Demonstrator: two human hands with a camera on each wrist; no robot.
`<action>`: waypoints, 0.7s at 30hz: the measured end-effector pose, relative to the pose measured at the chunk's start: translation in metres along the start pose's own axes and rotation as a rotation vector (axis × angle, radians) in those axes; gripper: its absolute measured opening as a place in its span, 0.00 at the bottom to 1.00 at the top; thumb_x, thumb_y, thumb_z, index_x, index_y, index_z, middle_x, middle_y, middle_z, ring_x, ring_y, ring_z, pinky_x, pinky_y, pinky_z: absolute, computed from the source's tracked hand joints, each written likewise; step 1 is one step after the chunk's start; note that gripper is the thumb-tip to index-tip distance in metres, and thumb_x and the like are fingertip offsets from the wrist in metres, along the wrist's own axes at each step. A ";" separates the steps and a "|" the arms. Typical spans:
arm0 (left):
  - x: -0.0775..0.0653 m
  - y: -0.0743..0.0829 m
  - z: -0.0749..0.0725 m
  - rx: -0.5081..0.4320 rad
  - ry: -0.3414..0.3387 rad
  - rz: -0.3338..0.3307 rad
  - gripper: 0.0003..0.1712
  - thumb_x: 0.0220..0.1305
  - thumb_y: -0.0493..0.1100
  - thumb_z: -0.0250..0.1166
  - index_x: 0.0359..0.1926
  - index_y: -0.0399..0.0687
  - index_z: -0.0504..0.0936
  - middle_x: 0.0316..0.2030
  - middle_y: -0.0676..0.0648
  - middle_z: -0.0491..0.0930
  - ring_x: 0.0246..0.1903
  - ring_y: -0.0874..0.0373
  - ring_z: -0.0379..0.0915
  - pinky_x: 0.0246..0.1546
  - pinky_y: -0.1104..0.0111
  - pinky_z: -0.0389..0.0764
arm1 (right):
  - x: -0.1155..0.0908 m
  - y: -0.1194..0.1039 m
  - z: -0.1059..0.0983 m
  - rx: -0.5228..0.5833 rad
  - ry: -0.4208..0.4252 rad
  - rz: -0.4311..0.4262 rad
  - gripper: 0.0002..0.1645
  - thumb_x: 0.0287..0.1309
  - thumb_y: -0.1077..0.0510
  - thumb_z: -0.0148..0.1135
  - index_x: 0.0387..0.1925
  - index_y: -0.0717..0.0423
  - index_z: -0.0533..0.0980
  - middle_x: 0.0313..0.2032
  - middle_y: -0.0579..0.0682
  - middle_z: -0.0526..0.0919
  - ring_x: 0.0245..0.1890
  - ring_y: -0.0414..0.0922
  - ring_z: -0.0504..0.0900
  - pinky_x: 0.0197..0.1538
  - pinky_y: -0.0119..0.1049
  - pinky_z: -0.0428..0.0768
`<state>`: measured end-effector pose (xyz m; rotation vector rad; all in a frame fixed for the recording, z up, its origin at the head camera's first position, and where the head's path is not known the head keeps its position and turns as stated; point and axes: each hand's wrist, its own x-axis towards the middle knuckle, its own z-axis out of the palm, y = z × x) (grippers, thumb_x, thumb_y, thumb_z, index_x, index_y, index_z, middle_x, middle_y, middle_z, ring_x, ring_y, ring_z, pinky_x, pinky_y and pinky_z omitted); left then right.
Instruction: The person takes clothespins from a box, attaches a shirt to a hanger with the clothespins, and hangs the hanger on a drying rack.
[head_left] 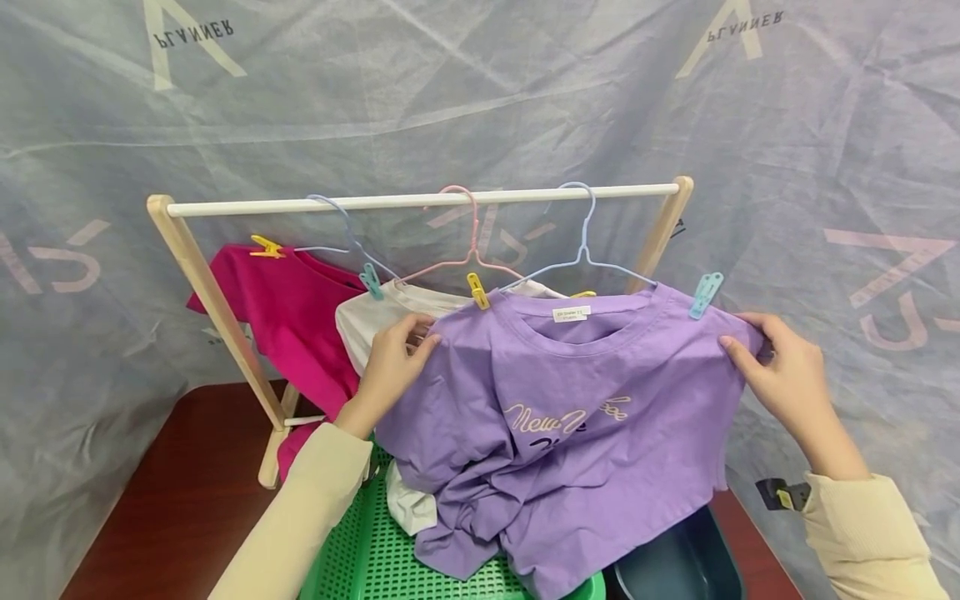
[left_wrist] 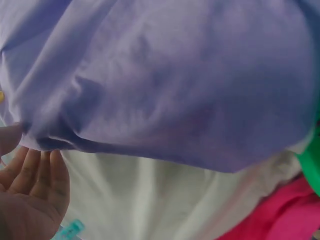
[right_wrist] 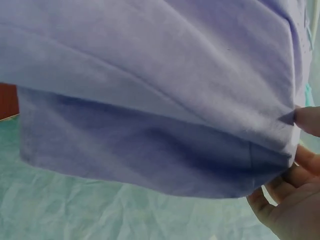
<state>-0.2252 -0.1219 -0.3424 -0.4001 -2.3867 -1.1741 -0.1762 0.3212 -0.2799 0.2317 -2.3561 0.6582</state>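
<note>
A purple T-shirt (head_left: 600, 375) with script lettering hangs from a blue hanger (head_left: 584, 250) on the white rail. One yellow clothespin (head_left: 477, 291) and one teal clothespin (head_left: 706, 296) clip its shoulders. My left hand (head_left: 395, 358) pinches the shirt at its left shoulder, thumb in front and fingers behind, as the left wrist view also shows. At the other shoulder, just outside the teal clothespin, my right hand (head_left: 783, 375) pinches the sleeve fabric. In the right wrist view the sleeve (right_wrist: 140, 145) droops below the thumb and fingers. The shirt's lower part bunches over a green basket.
Behind hang a white shirt (head_left: 360, 321) on a pink hanger (head_left: 474, 242) and a magenta shirt (head_left: 292, 308). The wooden rack (head_left: 217, 308) stands on a dark red table (head_left: 180, 492). A green basket (head_left: 337, 550) and a dark blue bin (head_left: 675, 558) sit in front.
</note>
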 end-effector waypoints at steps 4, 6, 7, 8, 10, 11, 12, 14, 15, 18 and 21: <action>-0.011 -0.008 -0.004 0.038 -0.040 -0.009 0.14 0.56 0.43 0.64 0.44 0.45 0.77 0.31 0.45 0.83 0.31 0.56 0.79 0.32 0.64 0.79 | -0.011 0.003 -0.002 0.017 -0.016 0.027 0.24 0.50 0.58 0.64 0.49 0.61 0.73 0.28 0.35 0.70 0.26 0.24 0.62 0.29 0.23 0.59; -0.017 -0.012 -0.006 0.073 -0.077 -0.001 0.16 0.55 0.43 0.65 0.45 0.45 0.76 0.32 0.45 0.83 0.32 0.55 0.78 0.33 0.63 0.78 | -0.016 0.005 -0.001 0.017 -0.030 0.036 0.26 0.51 0.57 0.64 0.52 0.61 0.70 0.29 0.36 0.69 0.27 0.24 0.62 0.30 0.24 0.59; -0.020 -0.014 -0.007 0.096 -0.094 0.003 0.16 0.55 0.43 0.65 0.45 0.45 0.76 0.32 0.45 0.83 0.31 0.55 0.78 0.34 0.62 0.78 | -0.018 0.006 -0.001 0.014 -0.043 0.036 0.27 0.51 0.57 0.63 0.53 0.62 0.69 0.30 0.40 0.70 0.28 0.24 0.61 0.30 0.25 0.59; -0.023 -0.016 -0.008 0.118 -0.105 0.009 0.17 0.54 0.43 0.66 0.45 0.44 0.76 0.33 0.45 0.83 0.31 0.54 0.77 0.34 0.62 0.77 | -0.020 0.007 -0.001 0.012 -0.054 0.028 0.29 0.51 0.57 0.63 0.54 0.62 0.68 0.30 0.43 0.71 0.28 0.23 0.61 0.31 0.25 0.59; -0.029 -0.019 -0.012 0.161 -0.116 0.020 0.17 0.53 0.42 0.66 0.44 0.44 0.76 0.33 0.45 0.82 0.31 0.54 0.76 0.34 0.62 0.75 | -0.023 0.009 0.000 0.008 -0.070 0.007 0.31 0.50 0.58 0.64 0.55 0.63 0.66 0.30 0.51 0.72 0.29 0.22 0.61 0.31 0.25 0.59; -0.032 -0.020 -0.013 0.176 -0.114 0.025 0.17 0.53 0.42 0.66 0.44 0.44 0.75 0.33 0.45 0.82 0.32 0.54 0.75 0.34 0.62 0.74 | -0.025 0.010 0.001 0.010 -0.073 -0.006 0.32 0.50 0.58 0.64 0.56 0.64 0.65 0.30 0.53 0.72 0.29 0.21 0.61 0.32 0.26 0.59; -0.035 -0.021 -0.015 0.190 -0.110 0.028 0.17 0.53 0.41 0.66 0.45 0.44 0.75 0.33 0.45 0.81 0.32 0.54 0.75 0.35 0.61 0.74 | -0.027 0.011 0.001 0.011 -0.072 -0.017 0.33 0.49 0.59 0.64 0.57 0.65 0.65 0.30 0.55 0.73 0.31 0.22 0.61 0.33 0.26 0.59; -0.040 -0.023 -0.020 0.211 -0.100 0.020 0.18 0.54 0.42 0.66 0.46 0.44 0.75 0.33 0.45 0.81 0.33 0.54 0.76 0.35 0.62 0.74 | -0.030 0.011 0.000 0.016 -0.058 -0.031 0.36 0.49 0.60 0.64 0.59 0.65 0.62 0.36 0.60 0.74 0.35 0.30 0.67 0.37 0.30 0.61; -0.043 -0.024 -0.023 0.224 -0.093 0.015 0.18 0.54 0.42 0.65 0.47 0.44 0.75 0.34 0.45 0.81 0.34 0.54 0.76 0.35 0.62 0.75 | -0.032 0.011 0.000 0.023 -0.042 -0.035 0.37 0.49 0.60 0.64 0.60 0.65 0.61 0.39 0.63 0.73 0.38 0.36 0.70 0.40 0.34 0.64; -0.052 -0.026 -0.033 0.249 -0.063 0.008 0.18 0.56 0.42 0.64 0.48 0.42 0.74 0.36 0.45 0.81 0.36 0.54 0.77 0.35 0.61 0.76 | -0.037 0.009 -0.003 0.040 0.021 -0.063 0.41 0.51 0.56 0.62 0.63 0.65 0.57 0.52 0.71 0.67 0.48 0.59 0.68 0.52 0.51 0.63; -0.064 -0.028 -0.045 0.313 -0.019 0.021 0.18 0.57 0.42 0.62 0.48 0.41 0.75 0.36 0.44 0.80 0.36 0.52 0.76 0.36 0.59 0.74 | -0.042 0.007 -0.006 0.059 0.071 -0.121 0.42 0.53 0.49 0.60 0.64 0.65 0.56 0.57 0.73 0.62 0.55 0.69 0.61 0.60 0.61 0.54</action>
